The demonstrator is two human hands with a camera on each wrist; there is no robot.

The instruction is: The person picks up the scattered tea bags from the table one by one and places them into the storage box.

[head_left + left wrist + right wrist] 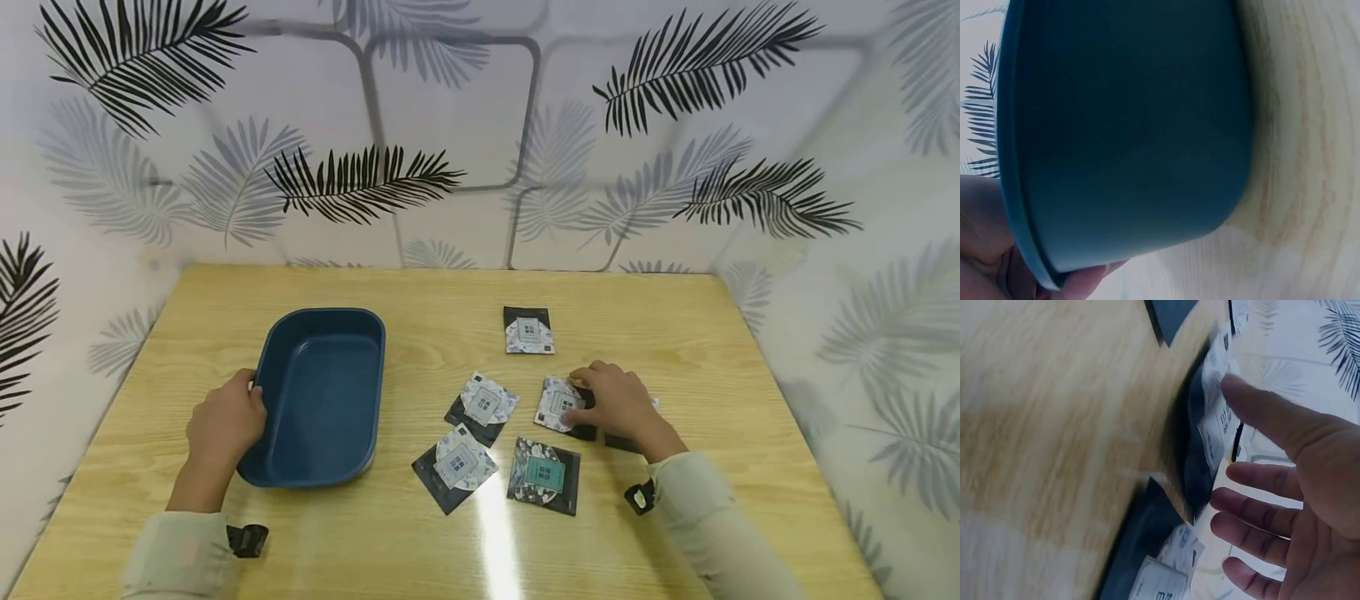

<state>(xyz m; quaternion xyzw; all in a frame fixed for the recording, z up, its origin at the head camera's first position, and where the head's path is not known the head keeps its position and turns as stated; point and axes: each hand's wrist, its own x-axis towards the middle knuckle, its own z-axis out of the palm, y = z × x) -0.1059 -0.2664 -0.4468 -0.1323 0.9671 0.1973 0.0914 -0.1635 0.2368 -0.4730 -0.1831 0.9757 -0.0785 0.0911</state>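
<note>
My left hand (227, 421) grips the left rim of a deep dark-blue plastic tub (322, 400), which stands on the table. In the left wrist view the tub's outer wall (1135, 137) fills most of the picture. My right hand (615, 404) hovers over a black-and-white sachet (557, 404), its thumb and fingers spread around it. The right wrist view shows the thumb at the sachet (1213, 425) and the other fingers apart from each other. Another sachet (622, 443) lies partly hidden beneath that hand and wrist.
Two overlapping-looking sachets (482, 404) (454, 467) lie between tub and right hand. A sachet with a green label (545, 474) is nearer me, and one more sachet (528, 332) lies farther back. A leaf-patterned curtain (450, 225) stands behind the wooden table (420, 308).
</note>
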